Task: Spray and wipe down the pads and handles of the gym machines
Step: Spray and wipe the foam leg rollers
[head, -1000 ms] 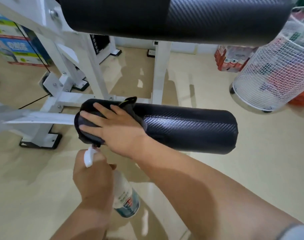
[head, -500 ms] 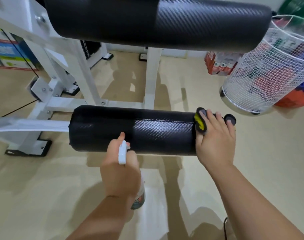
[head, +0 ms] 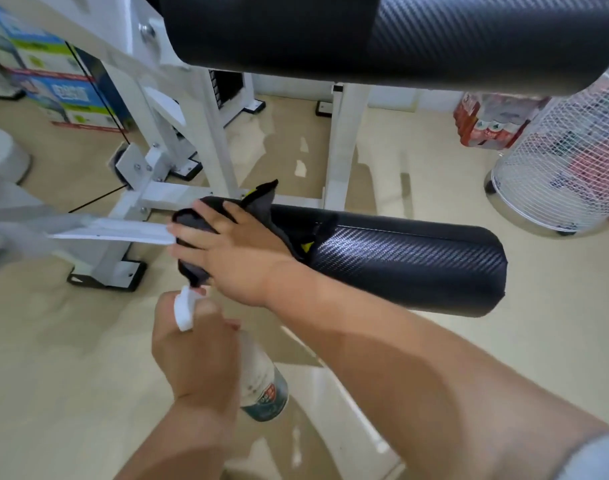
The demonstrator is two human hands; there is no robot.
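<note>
A glossy beige floor [head: 71, 341] carries a white machine frame [head: 213, 133] with 2 black, weave-textured rollers, the upper pad [head: 365, 32] and the lower pad [head: 400, 258]. The right hand [head: 233, 254], fingers spread straight, presses a dark cloth [head: 261, 199] over the lower pad's left end. Just below, the left hand [head: 192, 358] grips a spray bottle [head: 261, 386].

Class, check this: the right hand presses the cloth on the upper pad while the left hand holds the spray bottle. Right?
No: the head view shows the right hand pressing the cloth on the lower pad, not the upper. The left hand holds the spray bottle.
</note>
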